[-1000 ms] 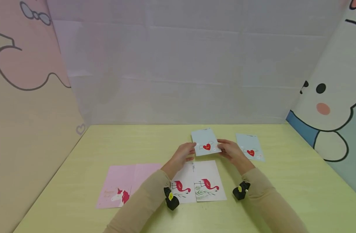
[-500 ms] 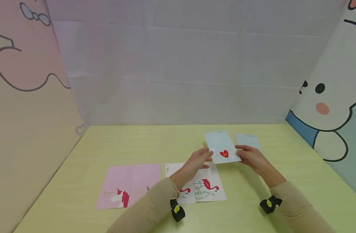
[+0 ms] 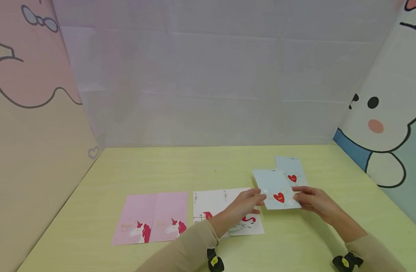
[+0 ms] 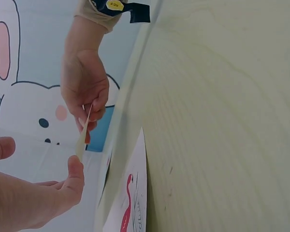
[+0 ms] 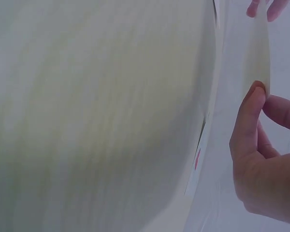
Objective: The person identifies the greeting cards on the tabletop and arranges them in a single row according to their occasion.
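Observation:
A pale blue card with a red heart [image 3: 272,183] is held above the table between both hands. My left hand [image 3: 242,206] pinches its left edge, and my right hand [image 3: 318,203] pinches the right one. Seen from the left wrist, the raised card [image 4: 81,140] is nearly edge-on. A matching heart card [image 3: 287,165] lies just behind it, partly covered by the held card in the head view. Two white flamingo cards [image 3: 208,201] lie side by side under my left forearm, which hides parts of them.
Two pink unicorn cards [image 3: 136,211] lie side by side at the left on the pale yellow table [image 3: 174,166]. A white sheet [image 3: 180,87] closes off the back. Cartoon-printed panels [image 3: 34,124] flank the table.
Both hands have carried the heart card to the right and nearer to me. It now hangs right of the flamingo cards, overlapping the matching card's lower part in view.

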A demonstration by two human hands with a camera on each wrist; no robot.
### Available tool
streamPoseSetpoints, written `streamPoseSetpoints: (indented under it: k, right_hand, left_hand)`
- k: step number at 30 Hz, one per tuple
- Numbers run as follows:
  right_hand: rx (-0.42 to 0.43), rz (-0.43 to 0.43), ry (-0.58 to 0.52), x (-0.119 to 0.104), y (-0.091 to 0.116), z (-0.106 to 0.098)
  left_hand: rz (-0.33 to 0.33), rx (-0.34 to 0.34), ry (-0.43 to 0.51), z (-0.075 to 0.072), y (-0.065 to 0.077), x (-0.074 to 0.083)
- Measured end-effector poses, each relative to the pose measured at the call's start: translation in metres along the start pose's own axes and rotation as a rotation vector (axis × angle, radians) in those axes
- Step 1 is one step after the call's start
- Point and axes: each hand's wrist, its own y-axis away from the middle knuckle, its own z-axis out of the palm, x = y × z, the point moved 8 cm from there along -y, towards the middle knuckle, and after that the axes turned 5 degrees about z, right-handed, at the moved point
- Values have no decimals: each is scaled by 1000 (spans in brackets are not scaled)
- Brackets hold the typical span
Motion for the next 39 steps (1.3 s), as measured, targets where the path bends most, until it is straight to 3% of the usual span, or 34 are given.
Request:
streamPoseSetpoints:
  k: [8,15,25,39]
  right_hand:
    - [1,69,93,16,13,-7]
    - [-25,115,111,27,16,-8]
    - [-89,84,161,30,20,-4]
    - [-44,102,226,34,20,-3]
  left_hand:
    - [-31,-40,-24,15,5,-6]
    - [-81,-39,-16,23,9,-14]
    - [-124,-50,-87,26,14,-21]
    - [-135,-59,-103,27,16,-22]
